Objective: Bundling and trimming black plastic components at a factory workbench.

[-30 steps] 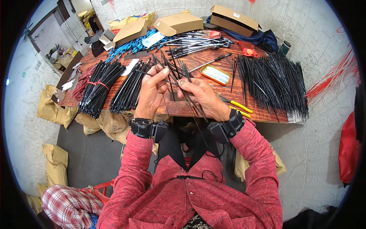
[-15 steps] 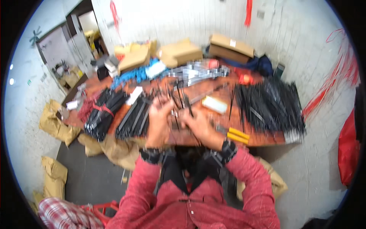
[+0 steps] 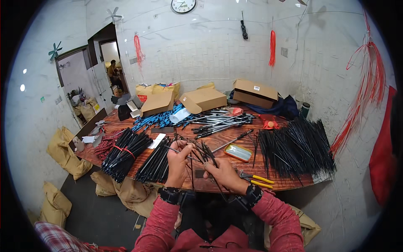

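My left hand [image 3: 178, 163] is raised over the middle of the table's near edge, its thumb and fingers pinched on a thin black rod [image 3: 181, 153]. My right hand [image 3: 224, 173] is closed round a loose bunch of thin black rods [image 3: 205, 152], which fan out past the thumb toward my left hand. Both hands are close together but apart. Left of them lies a pile of black rods [image 3: 152, 164], and beyond it a black bundle [image 3: 125, 155] tied with red cord. Pliers with yellow handles [image 3: 261, 181] rest beside my right wrist.
A big heap of black rods [image 3: 296, 145] covers the table's right side. A shallow yellow-rimmed tin [image 3: 238, 152] sits before it. Silver rods [image 3: 224, 122], blue rods [image 3: 157, 119] and cardboard boxes [image 3: 203, 100] stand farther back. Brown sacks [image 3: 130, 197] lie below the near edge.
The view has tilted up, so the table appears lower and a wall clock shows. Both hands stay close together over the table; the blur is gone.
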Available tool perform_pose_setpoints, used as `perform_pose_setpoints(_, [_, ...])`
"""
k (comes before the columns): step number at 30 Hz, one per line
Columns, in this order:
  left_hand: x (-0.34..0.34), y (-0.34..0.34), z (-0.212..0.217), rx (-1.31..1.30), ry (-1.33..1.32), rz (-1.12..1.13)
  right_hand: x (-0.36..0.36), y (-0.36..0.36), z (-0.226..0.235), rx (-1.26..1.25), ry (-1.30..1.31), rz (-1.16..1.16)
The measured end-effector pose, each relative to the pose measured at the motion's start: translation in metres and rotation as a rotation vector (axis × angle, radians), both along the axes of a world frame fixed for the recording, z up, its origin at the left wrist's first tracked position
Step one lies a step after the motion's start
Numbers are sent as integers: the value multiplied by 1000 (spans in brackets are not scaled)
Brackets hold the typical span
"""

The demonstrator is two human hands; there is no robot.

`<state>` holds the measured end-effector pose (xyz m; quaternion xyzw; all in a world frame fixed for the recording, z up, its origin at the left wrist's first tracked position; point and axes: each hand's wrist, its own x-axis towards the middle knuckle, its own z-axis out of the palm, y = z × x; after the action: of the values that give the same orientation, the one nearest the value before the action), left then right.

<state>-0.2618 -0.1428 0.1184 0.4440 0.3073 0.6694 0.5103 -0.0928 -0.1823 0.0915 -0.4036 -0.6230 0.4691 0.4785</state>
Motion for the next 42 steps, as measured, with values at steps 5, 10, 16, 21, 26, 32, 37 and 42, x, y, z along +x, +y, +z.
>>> perform_pose_setpoints(5, [1,-6,-5,29,56,-113,-5,-8,12,-118,149,66])
perform_pose_setpoints(10, [4,-12,-16,-115,-27,-253,4,-1,5,-312,220,134])
perform_pose_setpoints(16, [15,-19,-5,-132,53,-331,4,42,-41,-205,408,91])
perform_pose_setpoints(21, [-6,-8,0,68,-73,-160,12,18,-2,-346,333,62])
perform_pose_setpoints(26, [-52,-5,27,126,-257,-158,27,18,-9,-282,270,-22])
perform_pose_setpoints(32, [-136,6,35,87,-494,-44,33,22,-12,-197,233,-53])
perform_pose_setpoints(37, [-157,0,31,122,-519,-196,39,23,-9,-239,245,-6])
perform_pose_setpoints(42, [-97,5,3,-95,-325,-363,14,11,14,-226,272,62])
